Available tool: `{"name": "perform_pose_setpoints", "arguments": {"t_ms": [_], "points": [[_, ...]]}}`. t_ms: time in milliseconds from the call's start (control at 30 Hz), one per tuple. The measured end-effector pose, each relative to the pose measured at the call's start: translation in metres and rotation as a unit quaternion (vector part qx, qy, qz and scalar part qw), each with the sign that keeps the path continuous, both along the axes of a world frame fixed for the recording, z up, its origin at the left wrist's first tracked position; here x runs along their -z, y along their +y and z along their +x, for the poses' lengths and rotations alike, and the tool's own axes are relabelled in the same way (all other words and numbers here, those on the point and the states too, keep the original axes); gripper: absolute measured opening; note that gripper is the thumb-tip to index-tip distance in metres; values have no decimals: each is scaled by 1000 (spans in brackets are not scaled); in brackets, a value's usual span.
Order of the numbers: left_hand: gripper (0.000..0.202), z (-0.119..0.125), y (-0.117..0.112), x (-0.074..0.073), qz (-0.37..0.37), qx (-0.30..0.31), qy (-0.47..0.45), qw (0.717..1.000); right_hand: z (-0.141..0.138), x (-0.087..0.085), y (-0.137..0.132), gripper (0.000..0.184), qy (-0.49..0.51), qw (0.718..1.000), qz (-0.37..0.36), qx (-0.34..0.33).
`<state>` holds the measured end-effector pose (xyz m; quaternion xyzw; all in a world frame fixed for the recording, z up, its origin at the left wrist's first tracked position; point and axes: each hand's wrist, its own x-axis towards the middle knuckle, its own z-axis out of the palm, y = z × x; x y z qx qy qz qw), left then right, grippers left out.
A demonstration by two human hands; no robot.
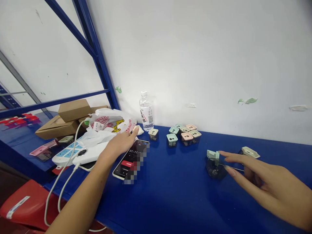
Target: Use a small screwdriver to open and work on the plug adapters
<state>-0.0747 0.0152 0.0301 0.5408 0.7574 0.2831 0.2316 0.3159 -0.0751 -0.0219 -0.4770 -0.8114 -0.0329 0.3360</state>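
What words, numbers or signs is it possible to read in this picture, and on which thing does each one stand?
"01:11:" on the phone screen; the rest is hidden by mosaic blur.
"开水" on the label of the water bottle.
Red print on the white plastic bag: too blurred to read.
White strip on the red seat: nothing readable.

You've got a scuffed white wall [195, 55] filling the top of the frame, green scraps [247, 101] stuck on it right of center. Blue steel rack [97, 55] runs up at upper left, grey beam [21, 81] behind it. Blue bench [175, 201] along the bottom. Red stool [24, 204] lower left, dark floor [9, 175] beside it.
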Motion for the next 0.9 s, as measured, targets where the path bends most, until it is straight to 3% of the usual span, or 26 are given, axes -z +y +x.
{"name": "perform_pose_setpoints", "arguments": {"t_ms": [100, 200, 267, 400, 500, 667, 900], "points": [[58, 25, -15, -18, 40, 43, 150, 987, 1, -7, 6, 31, -53, 998, -45, -6], [52, 66, -34, -19, 60, 237, 108, 964, 6, -13, 13, 33, -71, 995, -64, 38], [53, 97, -45, -8, 46, 354, 81, 931, 10, -17, 16, 35, -64, 991, -105, 57], [75, 151, -52, 27, 27, 420, 83, 903, 17, -18, 19, 37, -63, 978, -185, 71], [87, 177, -44, 46, 16, 439, 58, 897, 17, -12, 24, 35, -66, 980, -167, 85], [41, 184, -36, 57, 61, 455, 49, 887, 9, 4, 33, 41, -64, 984, -147, 77], [30, 157, -35, 48, 85, 476, 96, 870, -1, 13, 35, 38, -37, 984, -162, 63]]}}
